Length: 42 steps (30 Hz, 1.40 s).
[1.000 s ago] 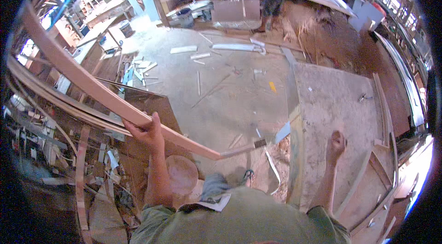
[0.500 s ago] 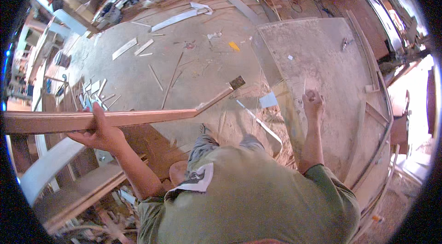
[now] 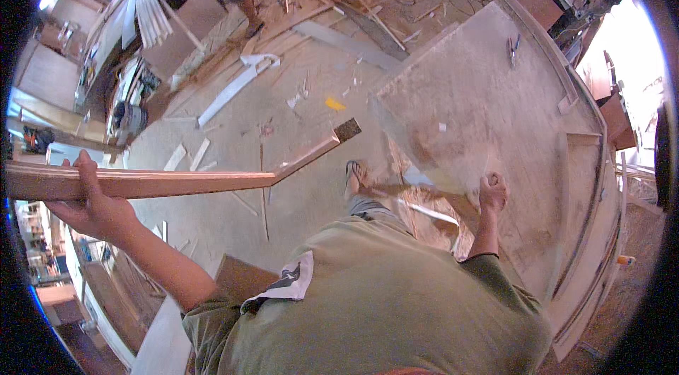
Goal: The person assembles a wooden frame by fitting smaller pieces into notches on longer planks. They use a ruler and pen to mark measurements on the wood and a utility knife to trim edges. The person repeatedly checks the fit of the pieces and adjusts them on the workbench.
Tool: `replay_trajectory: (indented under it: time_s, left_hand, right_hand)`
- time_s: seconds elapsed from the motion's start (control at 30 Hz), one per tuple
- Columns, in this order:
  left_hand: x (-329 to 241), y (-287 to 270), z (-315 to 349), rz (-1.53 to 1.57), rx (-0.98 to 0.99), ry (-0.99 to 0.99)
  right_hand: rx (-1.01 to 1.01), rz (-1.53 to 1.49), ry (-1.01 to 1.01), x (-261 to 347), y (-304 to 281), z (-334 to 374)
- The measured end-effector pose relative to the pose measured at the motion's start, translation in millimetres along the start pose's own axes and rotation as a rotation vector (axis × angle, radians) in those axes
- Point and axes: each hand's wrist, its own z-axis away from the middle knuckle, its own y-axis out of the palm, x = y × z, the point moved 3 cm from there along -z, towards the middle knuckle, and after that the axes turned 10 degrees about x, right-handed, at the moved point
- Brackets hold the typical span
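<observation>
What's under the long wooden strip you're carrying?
Under the long wooden strip, held in the left hand, lies dusty floor with small wood offcuts. The floor directly behind the strip and hand is hidden.

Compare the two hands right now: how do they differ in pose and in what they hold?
The left hand is raised out to the side, gripping a long reddish wooden strip; the right hand hangs low in a loose fist, and nothing shows in it. The left arm is bent, the right nearly straight. Both are bare.
</observation>
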Motion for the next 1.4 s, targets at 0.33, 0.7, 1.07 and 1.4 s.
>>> replay_trajectory:
  time_s: [0.33, 0.7, 1.07, 1.4]
  left_hand:
    - [85, 208, -109, 0.166, 0.103, -0.020]
    - [198, 483, -218, 0.450, 0.240, 0.002]
    - [187, 742, -231, 0.669, 0.610, 0.194]
    - [67, 912, -194, 0.688, 0.556, -0.029]
  right_hand:
    - [-0.048, 0.027, 0.100, 179, 55, -137]
    - [-0.278, -0.134, 0.656, 183, 112, -169]
    - [-0.497, 0.370, 0.729, 200, 82, -162]
    - [-0.253, -0.185, 0.387, 241, 41, -529]
